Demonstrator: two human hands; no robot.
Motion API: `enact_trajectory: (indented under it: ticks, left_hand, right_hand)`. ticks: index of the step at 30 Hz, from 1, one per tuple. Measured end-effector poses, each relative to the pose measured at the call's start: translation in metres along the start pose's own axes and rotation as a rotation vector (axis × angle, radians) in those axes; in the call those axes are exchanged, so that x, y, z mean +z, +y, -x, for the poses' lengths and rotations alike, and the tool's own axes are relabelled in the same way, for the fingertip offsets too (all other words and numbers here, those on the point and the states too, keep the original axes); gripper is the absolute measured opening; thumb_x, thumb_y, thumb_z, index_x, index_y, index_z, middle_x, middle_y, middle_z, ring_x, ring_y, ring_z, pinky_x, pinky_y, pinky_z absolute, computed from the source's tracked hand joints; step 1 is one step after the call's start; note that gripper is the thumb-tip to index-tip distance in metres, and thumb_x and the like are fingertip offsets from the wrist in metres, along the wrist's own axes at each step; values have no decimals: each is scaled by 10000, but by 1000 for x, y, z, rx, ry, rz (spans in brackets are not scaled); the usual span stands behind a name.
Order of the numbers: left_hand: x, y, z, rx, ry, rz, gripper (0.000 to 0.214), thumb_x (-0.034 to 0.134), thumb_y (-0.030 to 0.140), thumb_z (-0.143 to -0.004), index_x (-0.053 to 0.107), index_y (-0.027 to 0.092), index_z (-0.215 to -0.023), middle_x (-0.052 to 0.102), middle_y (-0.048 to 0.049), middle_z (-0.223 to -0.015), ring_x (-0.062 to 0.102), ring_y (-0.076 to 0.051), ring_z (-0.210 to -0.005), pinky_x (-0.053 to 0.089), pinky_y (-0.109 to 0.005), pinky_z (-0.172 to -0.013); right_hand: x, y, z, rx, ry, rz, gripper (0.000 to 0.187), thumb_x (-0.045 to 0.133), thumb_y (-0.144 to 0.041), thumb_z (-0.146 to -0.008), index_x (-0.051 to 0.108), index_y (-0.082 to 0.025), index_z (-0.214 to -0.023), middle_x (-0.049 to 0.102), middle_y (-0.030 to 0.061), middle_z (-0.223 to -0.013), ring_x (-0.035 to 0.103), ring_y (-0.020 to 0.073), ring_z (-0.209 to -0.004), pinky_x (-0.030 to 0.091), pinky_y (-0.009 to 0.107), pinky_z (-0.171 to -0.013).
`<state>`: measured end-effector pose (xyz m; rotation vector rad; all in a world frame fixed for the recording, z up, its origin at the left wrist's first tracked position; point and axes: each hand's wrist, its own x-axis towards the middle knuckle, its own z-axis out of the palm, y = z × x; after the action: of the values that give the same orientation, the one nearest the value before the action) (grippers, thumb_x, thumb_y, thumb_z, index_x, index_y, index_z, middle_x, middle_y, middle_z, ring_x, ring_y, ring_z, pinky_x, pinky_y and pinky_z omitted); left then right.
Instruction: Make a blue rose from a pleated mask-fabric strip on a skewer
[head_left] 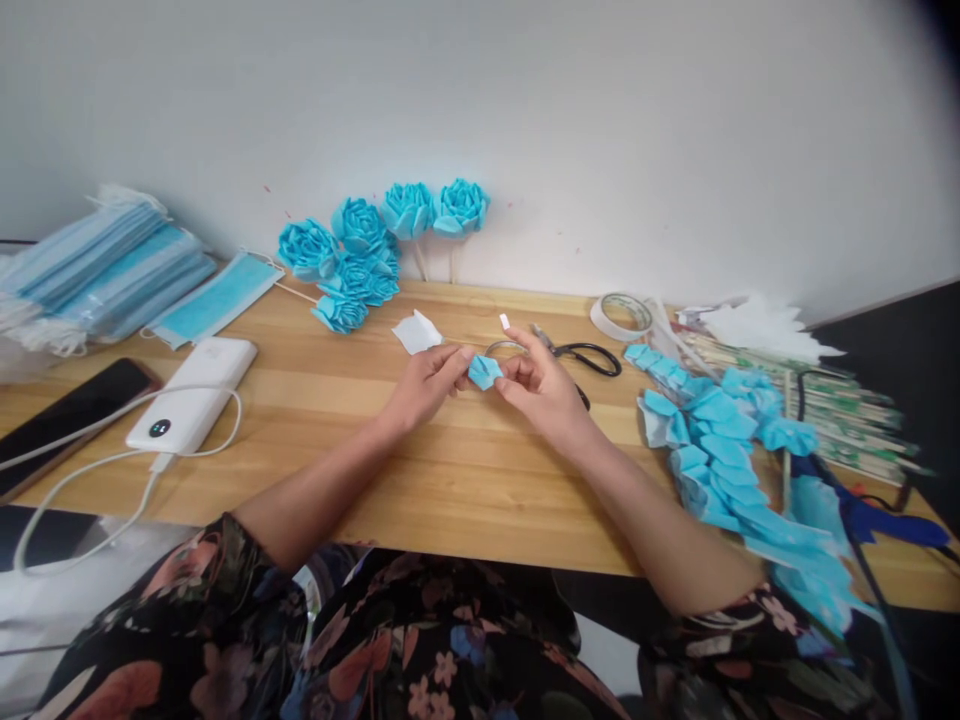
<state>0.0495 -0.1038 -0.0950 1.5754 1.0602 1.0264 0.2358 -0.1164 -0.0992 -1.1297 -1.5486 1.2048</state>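
Note:
Between both hands, over the middle of the table, is a small folded blue petal-like piece (485,373). My left hand (431,382) pinches its left edge between thumb and fingers. With thumb and bent fingers, my right hand (541,385) grips the right edge, while its index finger points up. A small white piece (504,322), perhaps tape, sits at that fingertip. Just beyond my left hand lies a white square scrap (417,332). Black-handled scissors (589,357) rest behind my right hand, partly hidden by it.
Blue flowers on sticks (358,262) lean by the wall. Stacked face masks (105,265), a power bank (193,395) with its cable and a phone (75,425) lie left. At right are a tape roll (621,316), blue petal pieces (720,450) and a blue-handled tool (892,525).

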Motion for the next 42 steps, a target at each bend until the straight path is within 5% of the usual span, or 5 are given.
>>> enact_trajectory:
  ticks: [8, 18, 32, 38, 42]
  left_hand:
    - [2, 1, -2, -95, -13, 102, 324, 689, 462, -732, 650, 141, -725, 606, 3, -656, 466, -84, -570, 384, -226, -569]
    - [-2, -5, -3, -116, 15, 140, 263, 698, 400, -754, 694, 138, -732, 628, 6, -635, 471, -72, -562, 382, -212, -560]
    - [4, -3, 1, 9, -17, 27, 302, 678, 448, -777, 683, 151, -721, 604, 8, -639, 502, -99, -602, 405, -239, -607]
    - [3, -4, -1, -85, -79, 175, 549, 524, 665, -840, 667, 144, -744, 599, -21, -630, 548, -120, -580, 448, -249, -563]
    - [4, -1, -1, -156, -102, 144, 448, 679, 594, -742, 667, 147, -768, 594, 2, -615, 517, -100, -559, 423, -229, -544]
  right_hand:
    - [5, 1, 2, -73, 39, 129, 663, 646, -240, -784, 417, -228, -1406, 587, -38, -756, 565, 126, -695, 469, 308, -725]
    - [0, 3, 1, -52, 1, 8, 679, 658, -291, -810, 389, -247, -1432, 604, -24, -801, 577, 133, -724, 472, 297, -707]
    - [5, -2, 2, 24, -71, -40, 649, 636, -297, -815, 412, -264, -1423, 563, -24, -814, 562, 137, -751, 452, 296, -706]
    - [6, -2, 2, 39, -21, -50, 648, 623, -260, -781, 417, -221, -1394, 545, -37, -774, 545, 141, -728, 436, 299, -691]
    - [6, -1, 1, 39, -16, -73, 666, 643, -283, -784, 405, -228, -1404, 538, -40, -772, 537, 138, -724, 422, 300, -689]
